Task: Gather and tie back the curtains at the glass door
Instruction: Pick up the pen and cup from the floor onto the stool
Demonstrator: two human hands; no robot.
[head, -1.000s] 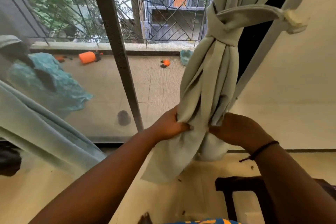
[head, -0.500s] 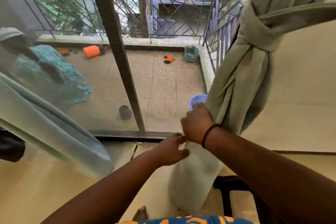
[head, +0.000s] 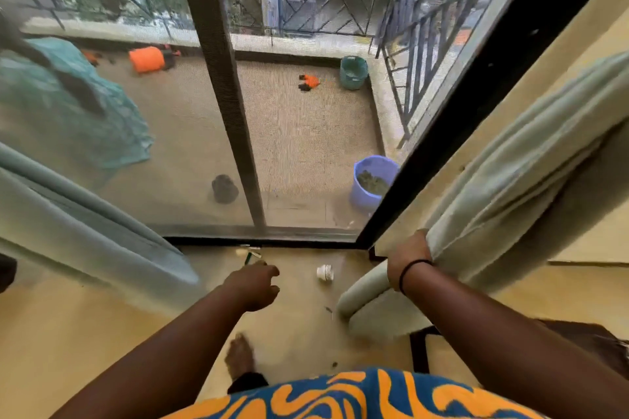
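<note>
- Head view: the right hand [head: 408,257] grips the gathered right curtain [head: 510,187] near its lower part; the fabric runs up and to the right from this hand.
- The left hand [head: 253,286] holds nothing, fingers loosely curled, apart from the right hand and above the floor [head: 102,333].
- The left curtain [head: 85,235] hangs loose, well left of the left hand.
- A small white object [head: 325,273], perhaps a cap, lies between the hands.
- The glass door [head: 306,146] stands beyond both hands.

Home: curtain [head: 510,177], glass door [head: 218,85], balcony buckets [head: 372,182].
</note>
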